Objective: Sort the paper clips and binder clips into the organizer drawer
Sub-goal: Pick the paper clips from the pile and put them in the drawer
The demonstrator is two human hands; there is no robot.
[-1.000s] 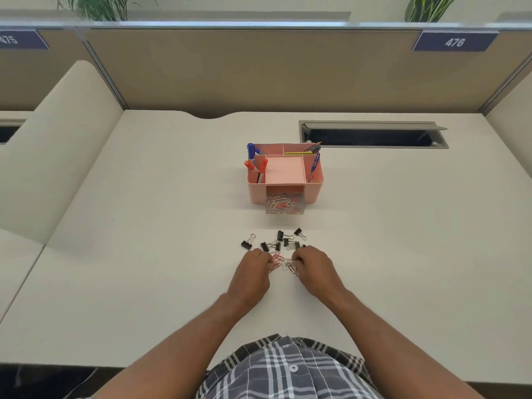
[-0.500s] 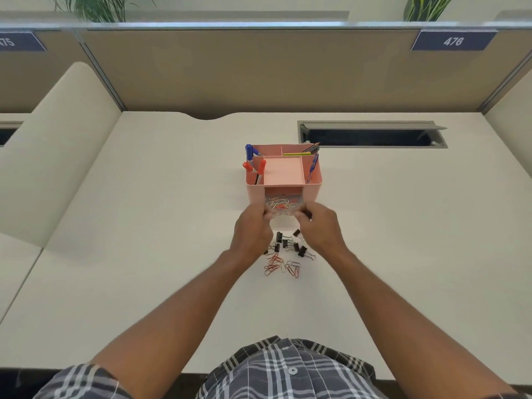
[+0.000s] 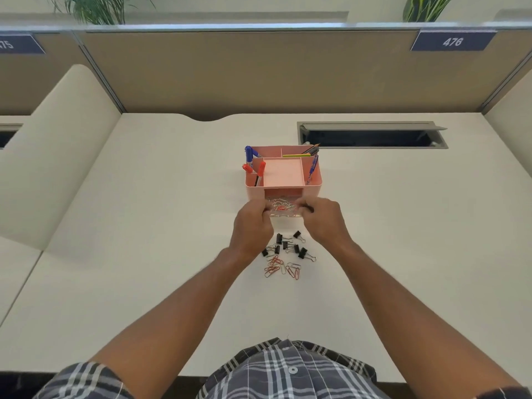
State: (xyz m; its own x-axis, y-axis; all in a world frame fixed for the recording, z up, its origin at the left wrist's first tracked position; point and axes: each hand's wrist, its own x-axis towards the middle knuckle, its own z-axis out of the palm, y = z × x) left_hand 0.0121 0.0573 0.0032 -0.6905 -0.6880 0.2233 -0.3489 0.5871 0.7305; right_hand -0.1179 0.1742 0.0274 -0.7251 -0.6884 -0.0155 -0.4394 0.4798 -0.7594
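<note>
A pink desk organizer [image 3: 312, 180] stands mid-desk. Its clear drawer [image 3: 285, 216] is pulled out at the front and holds several silver and red paper clips [image 3: 280, 204]. My left hand [image 3: 253, 228] is at the drawer's left edge and my right hand [image 3: 324, 220] is at its right edge. Both pinch their fingertips over the drawer, seemingly on paper clips that the fingers mostly hide. On the desk below my wrists lie several black binder clips [image 3: 296, 249]. Nearer to me are several red and silver loose paper clips [image 3: 283, 269].
Blue and red markers [image 3: 249, 156] and pens stick up from the organizer's upper compartments. An open cable slot [image 3: 371, 135] is cut into the desk behind and to the right. Partition panels close off the back and left.
Both hands left the loose paper clip pile and moved forward to the drawer. Since half a second ago they have only shifted slightly over it.
</note>
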